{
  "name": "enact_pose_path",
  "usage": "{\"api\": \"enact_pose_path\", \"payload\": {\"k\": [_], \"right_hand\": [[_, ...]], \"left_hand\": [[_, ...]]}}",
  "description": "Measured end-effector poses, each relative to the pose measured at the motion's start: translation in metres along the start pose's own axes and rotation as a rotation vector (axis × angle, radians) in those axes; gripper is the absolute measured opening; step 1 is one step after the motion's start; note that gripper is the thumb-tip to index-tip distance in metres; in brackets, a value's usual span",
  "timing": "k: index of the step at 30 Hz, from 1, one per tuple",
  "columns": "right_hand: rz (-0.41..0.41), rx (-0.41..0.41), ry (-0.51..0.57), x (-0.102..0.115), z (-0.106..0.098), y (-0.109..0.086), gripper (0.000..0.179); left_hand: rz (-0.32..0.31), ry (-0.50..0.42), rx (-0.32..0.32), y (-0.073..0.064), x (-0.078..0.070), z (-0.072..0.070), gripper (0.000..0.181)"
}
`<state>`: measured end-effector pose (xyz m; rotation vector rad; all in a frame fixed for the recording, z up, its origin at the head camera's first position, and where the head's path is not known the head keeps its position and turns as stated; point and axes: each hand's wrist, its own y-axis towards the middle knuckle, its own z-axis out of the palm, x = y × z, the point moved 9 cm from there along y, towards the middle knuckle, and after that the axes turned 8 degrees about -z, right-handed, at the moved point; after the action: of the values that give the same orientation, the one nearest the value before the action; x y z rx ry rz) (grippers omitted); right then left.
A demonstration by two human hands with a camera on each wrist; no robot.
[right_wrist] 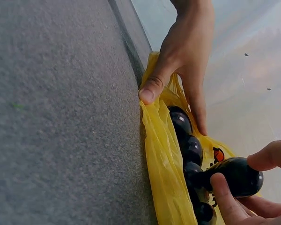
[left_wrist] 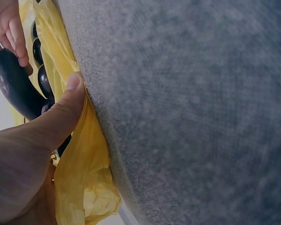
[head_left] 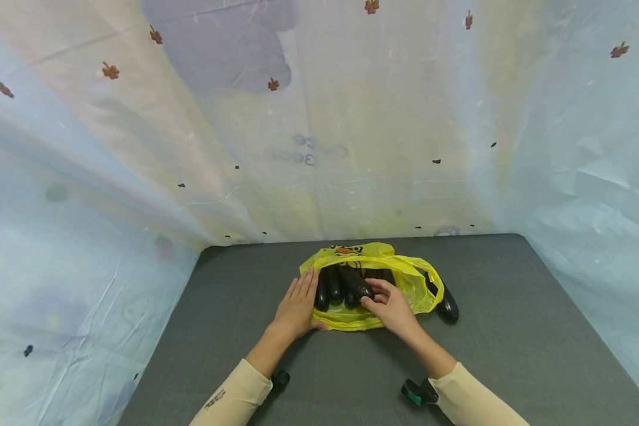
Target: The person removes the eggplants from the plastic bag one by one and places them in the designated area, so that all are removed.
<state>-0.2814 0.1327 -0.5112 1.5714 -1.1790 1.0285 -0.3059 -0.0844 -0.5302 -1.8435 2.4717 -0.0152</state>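
Note:
A yellow plastic bag [head_left: 415, 284] lies on its side on the grey table, its mouth spread toward me. Several dark, glossy eggplants [head_left: 333, 284] are inside it. My right hand [head_left: 391, 307] pinches the rounded end of one eggplant [right_wrist: 236, 177] between thumb and fingers, above the others at the bag's mouth. On the bag's left side rests my left hand [head_left: 296, 305], fingers straight, with its thumb [left_wrist: 65, 108] against the front edge of the plastic. The right wrist view shows both hands at the mouth; the far end of the pinched eggplant is hidden.
Another eggplant [head_left: 448, 306] lies on the grey table [head_left: 234, 302] to the right, partly behind the bag's handle loop. A pale plastic sheet [head_left: 319, 195] with leaf prints hangs behind the table and along its sides.

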Motion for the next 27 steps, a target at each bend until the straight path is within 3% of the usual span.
{"api": "enact_pose_path", "payload": {"k": [27], "right_hand": [[0.004, 0.041, 0.144, 0.001, -0.018, -0.034, 0.052]], "left_hand": [[0.007, 0.0, -0.015, -0.001, -0.001, -0.003, 0.136]]}}
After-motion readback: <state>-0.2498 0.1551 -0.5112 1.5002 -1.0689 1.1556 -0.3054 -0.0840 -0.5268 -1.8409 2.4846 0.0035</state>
